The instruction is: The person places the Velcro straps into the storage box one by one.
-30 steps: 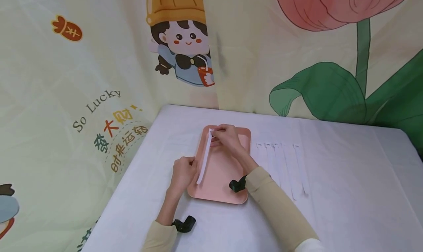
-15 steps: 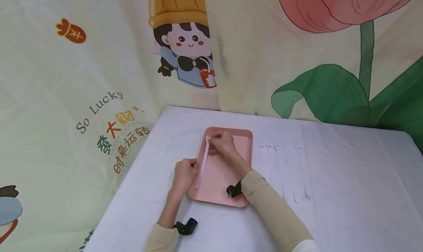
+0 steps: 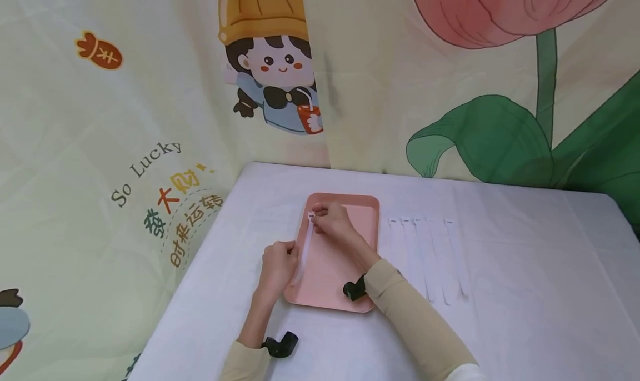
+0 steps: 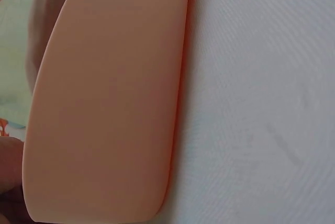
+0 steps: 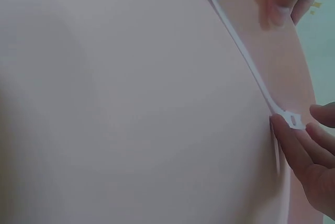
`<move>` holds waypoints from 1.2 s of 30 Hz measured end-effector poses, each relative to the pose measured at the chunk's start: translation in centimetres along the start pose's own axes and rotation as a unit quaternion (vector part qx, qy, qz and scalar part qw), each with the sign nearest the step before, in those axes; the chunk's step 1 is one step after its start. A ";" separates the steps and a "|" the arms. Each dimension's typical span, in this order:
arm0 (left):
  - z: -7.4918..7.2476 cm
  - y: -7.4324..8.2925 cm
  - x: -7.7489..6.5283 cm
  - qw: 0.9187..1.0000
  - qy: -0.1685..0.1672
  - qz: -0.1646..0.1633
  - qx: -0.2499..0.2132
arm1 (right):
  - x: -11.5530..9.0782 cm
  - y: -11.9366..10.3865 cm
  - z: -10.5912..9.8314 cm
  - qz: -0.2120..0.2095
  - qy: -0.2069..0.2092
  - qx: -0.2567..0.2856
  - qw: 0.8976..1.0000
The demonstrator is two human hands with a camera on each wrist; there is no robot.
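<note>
White strips (image 3: 437,260), seemingly five, lie right of the pink tray (image 3: 336,270).

The person wears beige sleeves (image 3: 420,314), the right one creased near its cuff and meeting white fabric (image 3: 466,372) farther up. Each wrist carries a black device (image 3: 283,345) (stubby and bent, like a pipe elbow); both hands (image 3: 278,264) are bare.
</note>
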State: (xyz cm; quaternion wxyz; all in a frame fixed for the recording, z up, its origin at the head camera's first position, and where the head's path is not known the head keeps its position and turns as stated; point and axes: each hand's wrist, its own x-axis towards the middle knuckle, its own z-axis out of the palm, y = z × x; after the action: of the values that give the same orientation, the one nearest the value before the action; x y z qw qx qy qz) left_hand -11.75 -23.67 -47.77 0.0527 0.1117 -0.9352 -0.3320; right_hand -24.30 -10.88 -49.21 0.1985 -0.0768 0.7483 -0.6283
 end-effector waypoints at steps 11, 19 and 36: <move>-0.1 0.0 0.0 1.000 -0.002 -0.003 0.002 | -1.2 -1.4 -1.5 -0.025 -0.007 -0.025 0.999; -0.8 0.0 0.2 1.000 -0.003 -0.005 0.006 | -2.0 -2.8 -2.1 -0.023 -0.024 -0.009 0.999; 0.2 0.2 0.1 1.000 -0.002 0.007 0.007 | -5.6 -3.5 -5.8 -0.048 -0.019 0.014 0.999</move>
State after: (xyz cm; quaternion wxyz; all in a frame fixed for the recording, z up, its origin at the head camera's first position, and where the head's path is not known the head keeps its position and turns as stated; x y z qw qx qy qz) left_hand -11.94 -23.44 -47.84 0.0521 0.1048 -0.9385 -0.3249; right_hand -21.92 -4.29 -43.91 0.1834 -0.1219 0.7308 -0.6461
